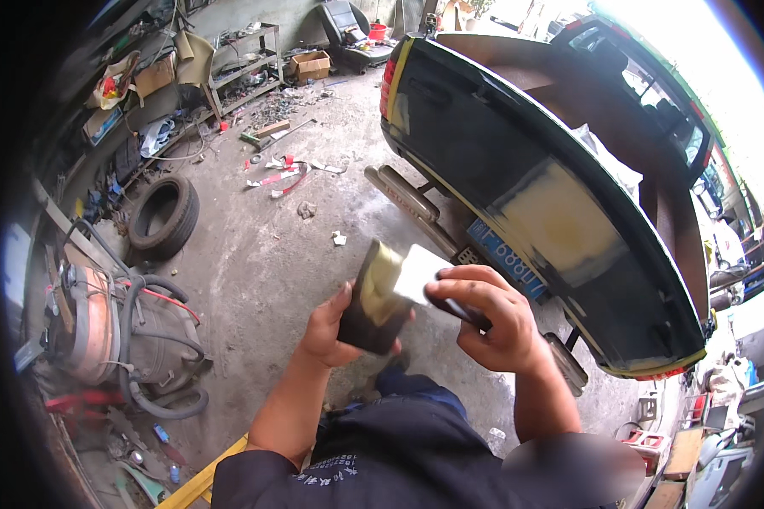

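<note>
In my left hand (324, 332) is a dark flat mixing board (367, 332), tilted in front of my body. Yellowish filler paste (380, 284) is smeared over its upper part. My right hand (499, 321) grips a putty knife (412, 275) by its dark handle. The bright blade reaches left to the board's upper right edge, beside the paste; whether it touches cannot be made out. Beyond my right hand stands a dark pickup tailgate (450, 127), with a sanded, pale yellow filled patch (558, 222) on its panel.
The truck's rear step bumper (409, 202) juts out low below the tailgate. A loose tyre (163, 219) and a hose-wrapped drum machine (165, 352) stand at left. Red and white straps (289, 175) and scraps litter the concrete floor. A cardboard box (311, 66) sits by a metal rack (244, 72).
</note>
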The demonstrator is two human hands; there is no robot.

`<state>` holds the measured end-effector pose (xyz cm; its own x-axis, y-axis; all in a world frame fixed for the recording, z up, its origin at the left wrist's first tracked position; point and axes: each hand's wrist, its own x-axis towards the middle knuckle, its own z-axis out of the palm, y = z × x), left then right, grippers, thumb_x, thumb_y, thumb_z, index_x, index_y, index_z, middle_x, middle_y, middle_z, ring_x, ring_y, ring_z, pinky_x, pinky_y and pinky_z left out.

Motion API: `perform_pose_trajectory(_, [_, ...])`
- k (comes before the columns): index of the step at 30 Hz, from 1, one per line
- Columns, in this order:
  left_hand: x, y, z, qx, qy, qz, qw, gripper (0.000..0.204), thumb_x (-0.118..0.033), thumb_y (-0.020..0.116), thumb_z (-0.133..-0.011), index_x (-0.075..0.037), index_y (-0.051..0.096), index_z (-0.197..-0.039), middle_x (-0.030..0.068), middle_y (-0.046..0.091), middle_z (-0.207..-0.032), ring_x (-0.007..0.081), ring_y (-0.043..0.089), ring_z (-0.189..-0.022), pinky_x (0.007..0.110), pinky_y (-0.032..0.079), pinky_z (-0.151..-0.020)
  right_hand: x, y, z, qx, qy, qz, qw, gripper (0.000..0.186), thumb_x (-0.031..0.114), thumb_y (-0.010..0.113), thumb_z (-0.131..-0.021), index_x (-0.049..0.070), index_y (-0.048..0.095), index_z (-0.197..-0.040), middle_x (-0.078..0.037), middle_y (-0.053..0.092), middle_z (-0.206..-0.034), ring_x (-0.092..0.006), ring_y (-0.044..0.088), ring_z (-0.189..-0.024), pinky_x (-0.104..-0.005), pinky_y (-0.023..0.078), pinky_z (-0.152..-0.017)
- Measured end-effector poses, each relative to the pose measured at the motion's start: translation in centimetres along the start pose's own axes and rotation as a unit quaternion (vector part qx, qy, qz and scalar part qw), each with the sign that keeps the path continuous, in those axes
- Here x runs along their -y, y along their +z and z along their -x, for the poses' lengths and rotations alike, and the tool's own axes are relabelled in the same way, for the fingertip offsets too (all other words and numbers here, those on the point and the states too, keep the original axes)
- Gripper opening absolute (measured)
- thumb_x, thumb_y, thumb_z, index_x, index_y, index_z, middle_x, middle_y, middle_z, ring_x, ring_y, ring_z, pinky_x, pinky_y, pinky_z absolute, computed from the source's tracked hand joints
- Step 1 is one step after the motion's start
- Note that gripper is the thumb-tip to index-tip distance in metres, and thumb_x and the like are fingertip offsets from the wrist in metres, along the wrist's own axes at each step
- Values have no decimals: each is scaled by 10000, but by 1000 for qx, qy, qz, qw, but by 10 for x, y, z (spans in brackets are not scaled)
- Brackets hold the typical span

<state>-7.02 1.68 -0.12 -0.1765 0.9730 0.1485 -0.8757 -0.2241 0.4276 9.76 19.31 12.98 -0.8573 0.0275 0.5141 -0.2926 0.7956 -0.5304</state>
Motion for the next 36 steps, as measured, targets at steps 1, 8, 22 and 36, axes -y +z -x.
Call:
perform_pose_trajectory(1, [-5, -1, -8, 75, -50, 69, 993, 692, -512, 452, -1044, -26, 361, -1528, 233, 530, -1415, 412, 579, -1243, 590, 589, -847, -11, -5, -9, 12, -28, -12, 999, 653, -91, 566, -604, 26, 673, -1238, -116, 698, -1160, -332, 629, -1176, -429, 521, -992])
perform_pose_trajectory(8, [-2, -7, -74, 59, -68, 61, 994, 707, -512, 479, -1032, -34, 347, -1537, 254, 485, -1459, 477, 538, -1282, 637, 579, -844, -105, -37, -16, -3, 34, -124, 992, 644, -117, 506, -628, 17, 666, -1237, -162, 671, -1238, -308, 614, -1231, -400, 514, -1018])
perform_pose_trajectory(22, [32, 9, -206, -38, 179, -373, 910, 740, -518, 441, -1061, 45, 351, -1534, 111, 500, -1483, 193, 468, -1351, 344, 342, -1134, -191, -22, 20, -194, 305, -644, 674, 767, -93, 730, -775, 55, 432, -1466, -165, 608, -1352, -238, 619, -1201, -349, 506, -1027])
perform_pose_trajectory(36, [-54, -65, -229, 110, -226, 110, 962, 738, -512, 541, -1000, 2, 365, -1499, 281, 540, -1382, 537, 618, -1120, 629, 575, -793, -172, -76, -59, -52, 59, -244, 966, 666, -174, 550, -663, -12, 600, -1308, -192, 660, -1276, -354, 554, -1329, -447, 441, -1100])
